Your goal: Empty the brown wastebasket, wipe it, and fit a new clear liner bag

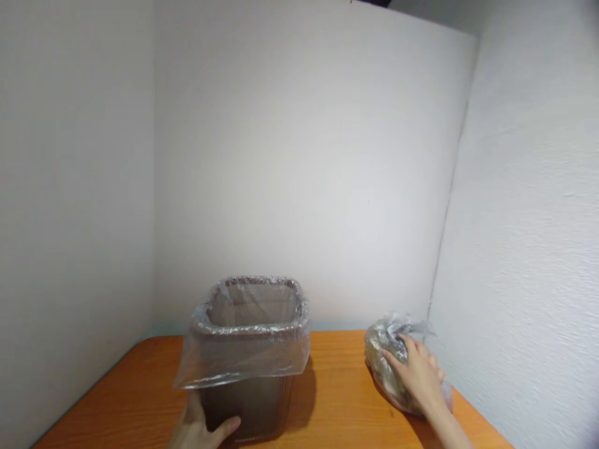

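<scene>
A dark brown trash bin [248, 405] stands on the table at left of centre. Its clear plastic liner [253, 362] is folded over the rim and hangs loose around the outside. My left hand [201, 427] grips the bin's lower left corner, the thumb across the front; the other fingers are partly hidden. Near the table's right edge lies a filled clear plastic bag [386, 368], bunched at its top. My right hand [418, 368] is closed around the upper part of this bag, thumb and fingers pressing into the film. What the bag contains is blurred.
The orange-brown wooden table [341, 399] runs back to a white wall [299, 156]. Further white walls flank it on the left [75, 187] and close on the right [524, 218], near the bag.
</scene>
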Demonstrator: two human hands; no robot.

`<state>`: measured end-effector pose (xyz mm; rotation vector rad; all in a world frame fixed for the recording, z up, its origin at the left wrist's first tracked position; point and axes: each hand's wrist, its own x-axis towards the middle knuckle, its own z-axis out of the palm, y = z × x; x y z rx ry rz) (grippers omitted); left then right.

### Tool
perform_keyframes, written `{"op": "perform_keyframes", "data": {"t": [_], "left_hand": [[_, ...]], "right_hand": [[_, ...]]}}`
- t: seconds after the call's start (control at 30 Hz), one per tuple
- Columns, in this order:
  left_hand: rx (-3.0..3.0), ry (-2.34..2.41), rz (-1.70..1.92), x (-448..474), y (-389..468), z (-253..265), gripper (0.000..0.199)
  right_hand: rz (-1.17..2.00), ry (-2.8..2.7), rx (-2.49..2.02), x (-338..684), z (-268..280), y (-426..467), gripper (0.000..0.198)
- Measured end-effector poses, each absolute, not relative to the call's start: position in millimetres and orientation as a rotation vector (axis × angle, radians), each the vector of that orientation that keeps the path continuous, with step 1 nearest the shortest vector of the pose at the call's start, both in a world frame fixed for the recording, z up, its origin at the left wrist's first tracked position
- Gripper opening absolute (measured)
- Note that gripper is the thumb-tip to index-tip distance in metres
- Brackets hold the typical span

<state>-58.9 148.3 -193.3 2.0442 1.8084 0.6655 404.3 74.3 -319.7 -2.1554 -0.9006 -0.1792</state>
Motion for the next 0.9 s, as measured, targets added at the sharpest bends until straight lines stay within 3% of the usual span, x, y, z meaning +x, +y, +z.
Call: {"op": "perform_keyframes", "data": {"t": [0.13,0.5,0.63,0.9], "left_hand": [[2.047,1.798,0.705,-60.0,148.6,-197.6,0.095],[2.044,1.76,0.723,-59.4,142.7,-194.1,0.097],[2.008,1.721,0.749,-59.2,140.9,-192.1,0.092],[2.019,1.787,0.77,-66.1,152.2,-198.8,0.103]], "right_hand": [[-0.14,-1.014,-2.117,403.7,-318.0,76.6,0.038],[-0.138,-1.307,-1.778,297.3,-272.1,127.3,0.021],[-0.142,-1.328,-1.722,258.7,-253.9,148.6,0.022],[-0.268,-1.131,-1.721,225.7,-256.0,129.5,0.052]]}}
